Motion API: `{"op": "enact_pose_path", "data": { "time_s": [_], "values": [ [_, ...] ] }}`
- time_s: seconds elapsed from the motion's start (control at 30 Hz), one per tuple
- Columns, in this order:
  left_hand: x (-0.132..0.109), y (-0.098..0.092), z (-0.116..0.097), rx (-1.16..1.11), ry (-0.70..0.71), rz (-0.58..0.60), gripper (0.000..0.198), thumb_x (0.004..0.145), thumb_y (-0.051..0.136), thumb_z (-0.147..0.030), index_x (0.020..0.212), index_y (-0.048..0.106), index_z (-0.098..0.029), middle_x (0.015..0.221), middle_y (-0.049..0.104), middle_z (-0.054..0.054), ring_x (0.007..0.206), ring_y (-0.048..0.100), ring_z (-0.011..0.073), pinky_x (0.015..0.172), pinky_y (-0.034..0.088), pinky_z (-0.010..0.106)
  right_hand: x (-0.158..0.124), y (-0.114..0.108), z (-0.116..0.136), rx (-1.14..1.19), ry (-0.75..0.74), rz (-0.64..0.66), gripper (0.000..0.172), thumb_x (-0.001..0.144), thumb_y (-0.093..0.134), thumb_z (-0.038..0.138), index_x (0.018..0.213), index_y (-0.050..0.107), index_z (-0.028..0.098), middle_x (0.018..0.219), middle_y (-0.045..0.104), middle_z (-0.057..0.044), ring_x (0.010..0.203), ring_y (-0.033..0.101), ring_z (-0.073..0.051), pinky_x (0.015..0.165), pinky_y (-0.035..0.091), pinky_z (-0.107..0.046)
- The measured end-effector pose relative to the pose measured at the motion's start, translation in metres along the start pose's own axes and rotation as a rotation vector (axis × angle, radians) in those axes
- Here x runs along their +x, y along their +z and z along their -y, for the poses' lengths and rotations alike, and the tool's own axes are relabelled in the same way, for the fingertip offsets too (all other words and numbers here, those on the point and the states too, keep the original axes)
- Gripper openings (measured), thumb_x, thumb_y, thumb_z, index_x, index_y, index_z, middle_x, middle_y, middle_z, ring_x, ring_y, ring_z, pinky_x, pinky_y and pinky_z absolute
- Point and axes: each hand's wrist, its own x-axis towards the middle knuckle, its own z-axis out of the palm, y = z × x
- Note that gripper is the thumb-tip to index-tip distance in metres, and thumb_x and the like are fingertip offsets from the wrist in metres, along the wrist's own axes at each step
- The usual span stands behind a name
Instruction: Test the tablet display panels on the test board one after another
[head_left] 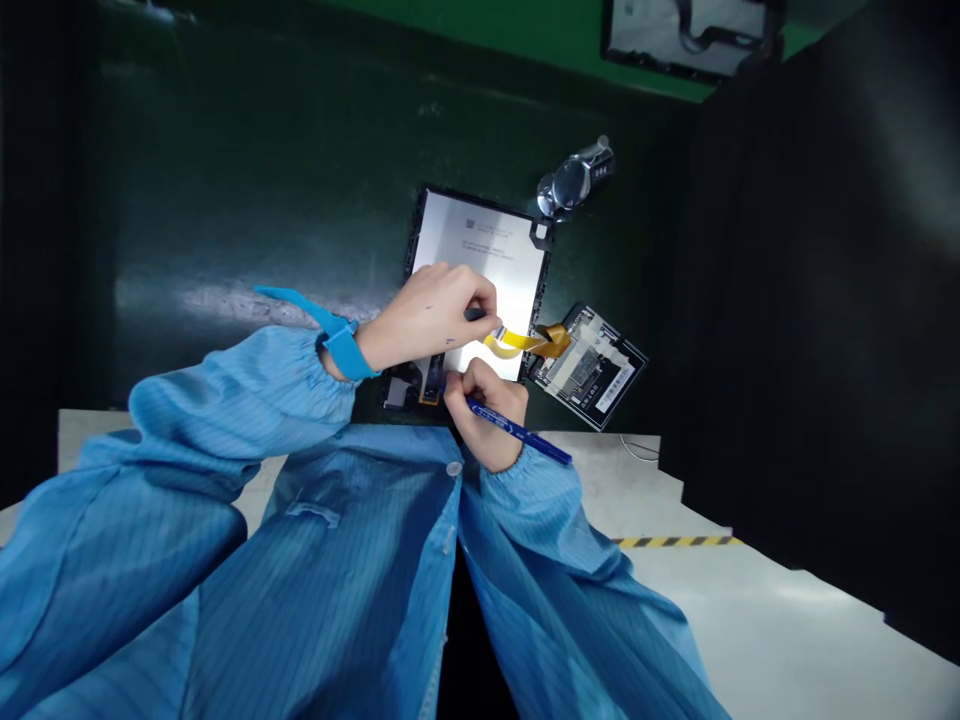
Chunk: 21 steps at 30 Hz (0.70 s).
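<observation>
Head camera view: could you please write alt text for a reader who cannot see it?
A person's left hand pinches the end of a yellow flat cable over a silver panel; the right hand holds a blue pen. The cable runs to a dark board on the right.

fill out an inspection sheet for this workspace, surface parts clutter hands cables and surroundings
surface: dark green worktop, glare in places
work pieces: silver-backed panel under the hands; circuit board to its right
clutter: shiny object near the silver-backed panel's upper right corner, identity unclear
hands: left hand appears to pinch a yellow ribbon cable; right hand holds a blue pen
cables: yellow ribbon cable reaches the circuit board
surroundings: second panel at the far side, partly cut off; striped floor tape
</observation>
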Motion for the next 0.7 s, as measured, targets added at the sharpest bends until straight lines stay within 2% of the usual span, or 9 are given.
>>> {"op": "enact_pose_path", "data": {
  "time_s": [0.13,0.23,0.3,0.37,0.43,0.5,0.6,0.63,0.7],
  "values": [
    [0.000,-0.001,-0.001,-0.035,0.011,0.011,0.014,0.083,0.066,-0.025,0.076,0.075,-0.017,0.062,0.062,0.000,0.059,0.053,0.0144,0.064,0.037,0.030,-0.004,-0.002,-0.006,0.055,0.054,-0.053,0.038,0.089,0.055,0.028,0.060,0.031,0.024,0.050,0.033,0.007,0.045,0.034,-0.009,0.049,0.033,-0.025],
    [0.003,-0.008,0.004,-0.044,0.023,-0.043,0.026,0.093,0.058,-0.033,0.079,0.073,-0.016,0.070,0.065,0.003,0.071,0.061,0.0183,0.073,0.043,0.031,-0.009,-0.010,-0.011,0.194,0.073,-0.106,0.031,0.092,0.063,0.040,0.069,0.050,0.023,0.060,0.054,0.004,0.053,0.050,-0.011,0.053,0.043,-0.026],
    [0.006,-0.017,0.012,0.065,0.009,-0.152,0.031,0.099,0.049,-0.035,0.097,0.072,-0.015,0.091,0.070,0.009,0.096,0.064,0.0241,0.092,0.044,0.036,-0.011,-0.015,-0.012,0.215,-0.046,-0.003,0.020,0.097,0.059,0.041,0.090,0.065,0.023,0.080,0.070,-0.001,0.071,0.066,-0.015,0.066,0.054,-0.028],
    [0.009,-0.024,0.022,0.228,-0.022,-0.230,0.038,0.100,0.046,-0.033,0.126,0.062,-0.010,0.123,0.065,0.015,0.124,0.054,0.0301,0.110,0.034,0.042,-0.012,-0.017,-0.012,0.084,-0.239,0.163,0.026,0.103,0.048,0.036,0.116,0.068,0.024,0.108,0.076,-0.005,0.099,0.071,-0.018,0.089,0.058,-0.032],
    [0.011,-0.030,0.030,0.357,-0.038,-0.220,0.049,0.099,0.045,-0.031,0.141,0.049,-0.004,0.141,0.054,0.020,0.135,0.044,0.0352,0.115,0.028,0.048,-0.015,-0.017,-0.011,-0.137,-0.429,0.293,0.040,0.104,0.046,0.041,0.136,0.059,0.021,0.134,0.067,-0.009,0.128,0.061,-0.021,0.112,0.049,-0.040],
    [0.009,-0.033,0.035,0.408,-0.018,-0.207,0.051,0.100,0.039,-0.033,0.139,0.050,-0.003,0.138,0.055,0.023,0.132,0.046,0.0388,0.113,0.031,0.051,-0.022,-0.015,-0.012,-0.340,-0.558,0.371,0.057,0.100,0.053,0.045,0.148,0.048,0.015,0.151,0.052,-0.012,0.144,0.045,-0.026,0.124,0.035,-0.049],
    [-0.010,-0.040,0.035,0.314,0.004,-0.241,0.049,0.100,0.037,-0.041,0.129,0.062,-0.010,0.122,0.065,0.020,0.121,0.056,0.0391,0.108,0.038,0.052,-0.039,-0.013,-0.017,-0.507,-0.612,0.336,0.050,0.100,0.051,0.020,0.150,0.044,0.015,0.153,0.048,-0.010,0.146,0.043,-0.023,0.124,0.035,-0.046],
    [-0.020,-0.042,0.034,0.251,-0.007,-0.245,0.047,0.100,0.039,-0.043,0.128,0.063,-0.014,0.122,0.067,0.018,0.121,0.057,0.0378,0.109,0.039,0.052,-0.045,-0.014,-0.019,-0.526,-0.633,0.285,0.048,0.099,0.049,0.012,0.147,0.048,0.016,0.151,0.052,-0.009,0.143,0.046,-0.021,0.123,0.038,-0.042],
    [-0.043,-0.047,0.032,0.129,-0.065,-0.252,0.043,0.099,0.044,-0.043,0.130,0.063,-0.020,0.132,0.066,0.012,0.127,0.057,0.0346,0.113,0.038,0.051,-0.053,-0.020,-0.022,-0.537,-0.722,0.177,0.042,0.098,0.052,0.009,0.138,0.059,0.018,0.141,0.062,-0.008,0.137,0.054,-0.019,0.119,0.044,-0.036]
  ]
}}
